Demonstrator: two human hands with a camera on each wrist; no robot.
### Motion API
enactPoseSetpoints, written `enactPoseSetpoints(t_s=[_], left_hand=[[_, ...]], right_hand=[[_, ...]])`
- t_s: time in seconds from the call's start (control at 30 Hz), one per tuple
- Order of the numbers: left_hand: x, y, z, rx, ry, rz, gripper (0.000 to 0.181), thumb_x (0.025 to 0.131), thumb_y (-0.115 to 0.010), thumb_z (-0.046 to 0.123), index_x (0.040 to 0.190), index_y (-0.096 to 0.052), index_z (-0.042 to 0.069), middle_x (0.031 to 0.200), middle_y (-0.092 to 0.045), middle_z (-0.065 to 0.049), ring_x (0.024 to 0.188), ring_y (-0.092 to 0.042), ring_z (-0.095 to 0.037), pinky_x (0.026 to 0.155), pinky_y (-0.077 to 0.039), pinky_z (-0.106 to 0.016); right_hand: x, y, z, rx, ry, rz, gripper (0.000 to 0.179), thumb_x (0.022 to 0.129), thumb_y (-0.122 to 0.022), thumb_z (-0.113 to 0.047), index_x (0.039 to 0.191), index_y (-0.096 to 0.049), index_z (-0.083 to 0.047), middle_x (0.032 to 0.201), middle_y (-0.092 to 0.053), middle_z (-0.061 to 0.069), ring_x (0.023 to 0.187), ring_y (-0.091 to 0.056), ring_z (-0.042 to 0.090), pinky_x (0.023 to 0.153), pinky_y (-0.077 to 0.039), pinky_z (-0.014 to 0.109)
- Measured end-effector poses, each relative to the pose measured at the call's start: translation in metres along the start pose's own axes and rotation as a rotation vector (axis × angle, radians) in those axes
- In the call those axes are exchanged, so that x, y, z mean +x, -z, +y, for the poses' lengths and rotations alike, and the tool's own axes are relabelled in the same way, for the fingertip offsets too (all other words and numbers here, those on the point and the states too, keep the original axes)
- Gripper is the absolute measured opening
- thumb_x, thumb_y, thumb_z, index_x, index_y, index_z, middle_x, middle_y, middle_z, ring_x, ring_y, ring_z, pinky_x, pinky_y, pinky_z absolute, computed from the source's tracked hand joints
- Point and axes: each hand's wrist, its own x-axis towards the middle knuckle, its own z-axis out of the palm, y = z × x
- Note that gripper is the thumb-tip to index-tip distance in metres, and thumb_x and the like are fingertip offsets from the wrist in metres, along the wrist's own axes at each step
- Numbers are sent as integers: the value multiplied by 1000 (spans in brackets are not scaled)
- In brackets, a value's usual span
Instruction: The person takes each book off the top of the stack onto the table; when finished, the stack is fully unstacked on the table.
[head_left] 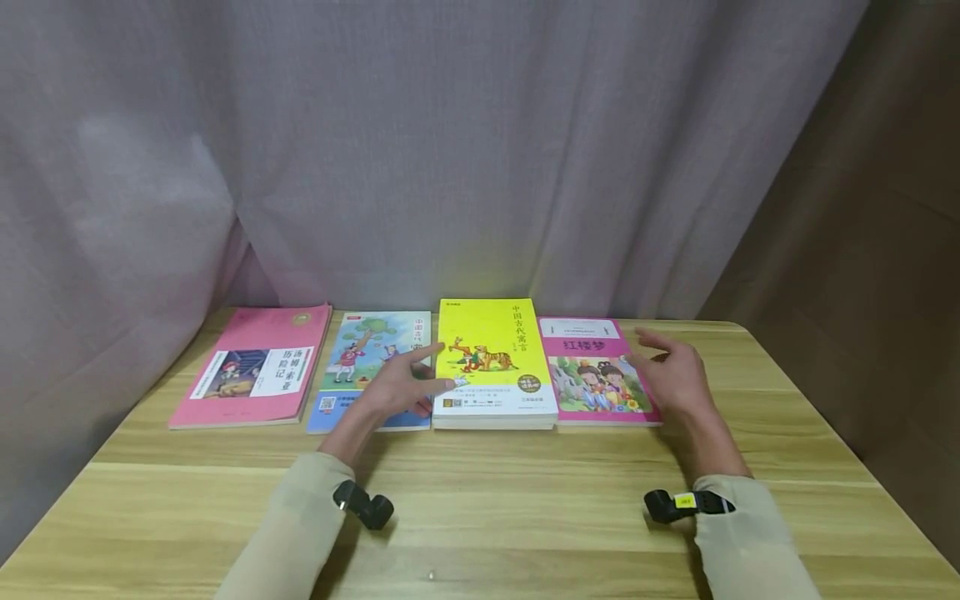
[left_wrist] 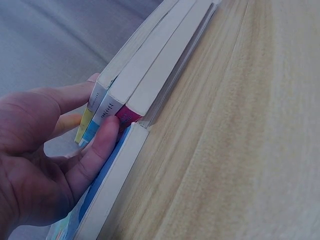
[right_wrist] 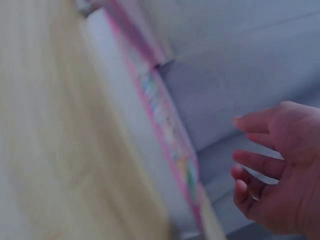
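Left grip [head_left: 397, 387] spread against spines of yellow-topped paperback stack [head_left: 491, 367]; right grip [head_left: 675, 375] loosely spread, apart from it. Likely stiff, fairly heavy, slick-covered; clasp both long sides, low.

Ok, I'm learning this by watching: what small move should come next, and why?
Probably bring the right hand in to the right side of the yellow-topped stack: the left hand touches its left side, while the right hand holds nothing near the rightmost book.

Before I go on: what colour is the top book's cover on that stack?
Bright yellow; the top book's cover shows best in the head view.
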Motion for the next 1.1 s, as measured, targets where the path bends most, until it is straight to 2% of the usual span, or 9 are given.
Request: enactPoseSetpoints(t_s=[0.1,0.2,0.37,0.47,0.7,0.87,0.97,1.1], left_hand=[[0,1,0,-3,-7,0,80,95,-82,28,164,-41,27,129,-62,-21,70,-69,-24,64,-64,-33],[0,2,0,-5,-8,2,80,95,-82,28,164,-41,27,130,-62,-22,70,-69,-24,63,-64,-33],[0,3,-1,-6,-8,-3,80,95,-81,27,165,-40,26,131,-61,-22,70,-69,-24,64,-65,-33],[0,3,-1,-5,-11,-3,80,95,-81,27,164,-41,26,130,-61,-22,70,-69,-24,64,-65,-33],[0,3,-1,-5,-3,-2,81,95,-82,29,164,-40,28,131,-61,-22,71,-69,-24,64,-64,-33],[0,2,-1,-4,-5,-4,81,95,-81,29,165,-40,28,131,-61,-22,72,-69,-24,65,-65,-33],[0,2,-1,-5,-5,-9,80,95,-81,29,165,-40,28,131,-61,-22,73,-69,-23,65,-65,-33],[-1,2,-2,-12,-12,-21,81,96,-81,29,165,-40,27,131,-61,-22,73,-69,-24,65,-65,-33]], right_hand=[[-3,3,-13,-6,70,19,59,106,-62,-38,158,-51,-13,151,-58,22,120,-61,36,78,-50,24],[-7,3,-26,34,84,7,59,106,-62,-39,159,-50,-15,152,-57,22,127,-58,39,84,-48,28],[-13,-1,-41,89,93,-45,56,108,-60,-37,158,-50,-16,147,-57,23,128,-55,38,91,-47,33],[-15,-7,-46,70,123,-103,56,108,-61,-40,158,-52,-17,143,-59,23,125,-57,37,92,-47,34],[-16,-28,-48,16,186,-273,57,104,-67,-44,155,-56,-21,144,-61,20,115,-61,34,85,-53,30],[-17,-41,-46,56,189,-337,56,103,-69,-39,151,-59,-12,138,-65,22,110,-66,33,82,-57,32],[-18,-47,-45,59,163,-380,59,102,-71,-39,150,-59,-9,133,-67,23,105,-68,31,79,-60,32],[-19,-56,-44,73,140,-421,56,101,-73,-35,151,-60,-14,135,-67,21,97,-69,30,73,-61,32]])
